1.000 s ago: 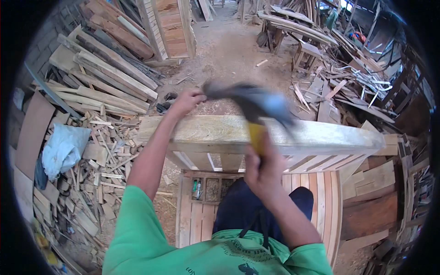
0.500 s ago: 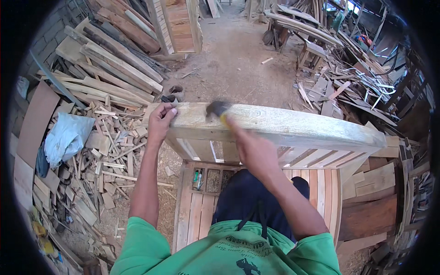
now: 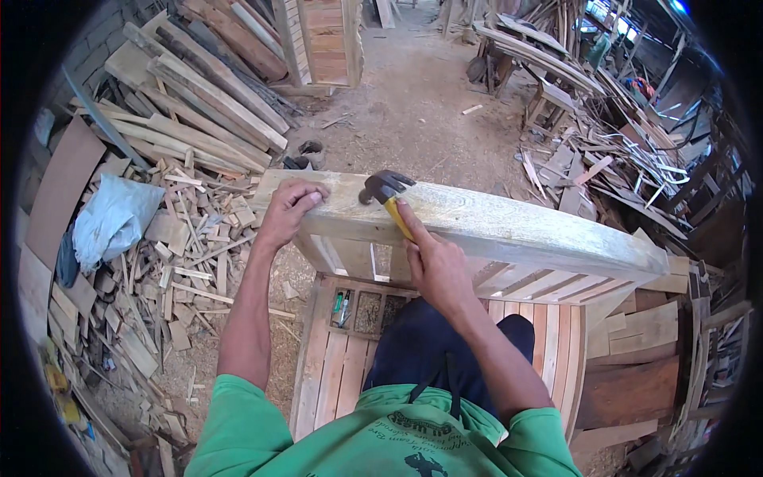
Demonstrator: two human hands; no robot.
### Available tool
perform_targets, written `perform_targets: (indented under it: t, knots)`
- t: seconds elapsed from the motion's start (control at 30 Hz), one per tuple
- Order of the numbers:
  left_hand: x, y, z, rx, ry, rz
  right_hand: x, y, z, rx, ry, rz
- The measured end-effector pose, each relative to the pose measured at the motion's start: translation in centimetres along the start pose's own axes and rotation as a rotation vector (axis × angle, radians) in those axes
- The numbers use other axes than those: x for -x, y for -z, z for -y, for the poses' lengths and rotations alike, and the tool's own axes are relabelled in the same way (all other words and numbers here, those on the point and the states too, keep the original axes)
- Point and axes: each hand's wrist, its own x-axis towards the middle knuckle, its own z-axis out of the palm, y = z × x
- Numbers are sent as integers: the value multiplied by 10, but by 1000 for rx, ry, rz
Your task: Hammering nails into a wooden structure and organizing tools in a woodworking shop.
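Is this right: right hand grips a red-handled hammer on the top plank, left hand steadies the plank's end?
Not quite: the head view shows the hammer has a yellow handle, not red. The rest holds: the right hand grips it with the head on the top plank, and the left hand steadies the plank's end.

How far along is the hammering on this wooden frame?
Done: the slats already sit under the top plank. In hand: the right hand holds the hammer with its head down on the plank, while the left hand steadies the plank's end. Left: no nail heads can be made out, so the remaining fixing cannot be judged.
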Motion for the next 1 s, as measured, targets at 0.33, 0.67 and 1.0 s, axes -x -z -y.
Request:
perform_targets:
  t: [0.33,0.67,1.0]
  knots:
    - [-2,-8,-5,10,-27,-46,-39,10,58,-195,158,-185]
    - [-3,-12,2,-67,-52,-75,-45,18,65,-49,78,1]
    - [-92,6,22,-43,239,81,-47,85,95,-511,395,-672]
